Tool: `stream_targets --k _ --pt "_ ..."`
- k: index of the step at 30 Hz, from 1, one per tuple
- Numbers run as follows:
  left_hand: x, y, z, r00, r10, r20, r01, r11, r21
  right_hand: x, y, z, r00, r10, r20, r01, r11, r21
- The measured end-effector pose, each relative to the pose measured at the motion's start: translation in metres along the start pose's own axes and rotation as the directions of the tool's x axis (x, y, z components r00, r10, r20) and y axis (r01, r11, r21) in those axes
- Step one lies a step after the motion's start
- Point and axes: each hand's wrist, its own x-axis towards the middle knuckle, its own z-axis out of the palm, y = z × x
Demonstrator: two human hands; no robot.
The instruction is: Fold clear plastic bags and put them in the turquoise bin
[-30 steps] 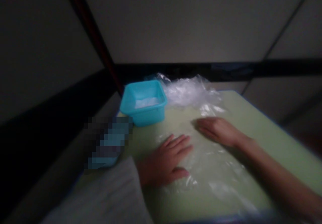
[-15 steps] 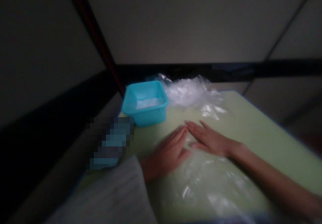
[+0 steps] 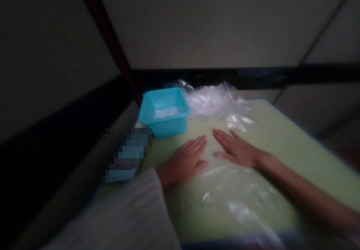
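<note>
A clear plastic bag [image 3: 225, 197] lies spread over the yellow-green tabletop [image 3: 298, 145], its far end under or beside my hands. My left hand [image 3: 187, 160] rests flat at the bag's far left, fingers stretched out and thumb apart. Facing it, my right hand [image 3: 239, 148] also lies flat, palm down, with its thumb spread. A small gap separates the two sets of fingertips. Neither hand grips anything. The bag's exact edges are hard to make out in the dim, blurred light.
A turquoise plastic basin [image 3: 168, 126] with something white inside stands beyond my left hand. Crumpled clear plastic [image 3: 213, 102] is heaped at the back beside it. A pixelated bluish object [image 3: 128, 156] lies at the table's left edge. Dark-banded walls enclose the back and left.
My hands have moved apart from nearly touching fingertips, leaving a gap over the plastic. The view has shifted slightly.
</note>
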Motion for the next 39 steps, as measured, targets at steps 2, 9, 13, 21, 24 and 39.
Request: stream_targets --k 2,9,13,21,24,39 --pt "-0.003 -0.004 -0.001 1.0 -0.001 -0.005 0.001 1.0 -0.015 0.001 0.0 0.0 1.0 -0.006 -0.019 0.006 1.0 -0.005" --pt "-0.01 -0.013 -0.006 1.0 -0.012 0.005 0.012 0.999 -0.046 -0.001 0.005 0.0 0.999 -0.007 -0.05 0.007 1.0 0.003" --pt "-0.004 -0.019 -0.007 1.0 0.001 0.022 0.0 1.0 -0.026 -0.001 0.014 0.002 0.996 -0.053 -0.065 0.053 0.999 0.007" --pt "0.003 -0.027 -0.007 0.999 0.026 0.034 -0.027 1.0 0.012 0.001 0.034 0.002 0.996 -0.057 -0.072 0.057 0.998 0.008" --pt "0.002 -0.028 -0.005 0.999 0.034 0.024 -0.034 0.999 0.004 0.001 0.039 0.003 0.994 -0.067 -0.081 0.068 0.998 0.013" --pt "0.024 0.021 -0.013 0.984 0.108 -0.144 -0.124 0.986 -0.107 0.013 0.033 0.002 0.982 -0.173 -0.074 0.18 0.978 0.105"
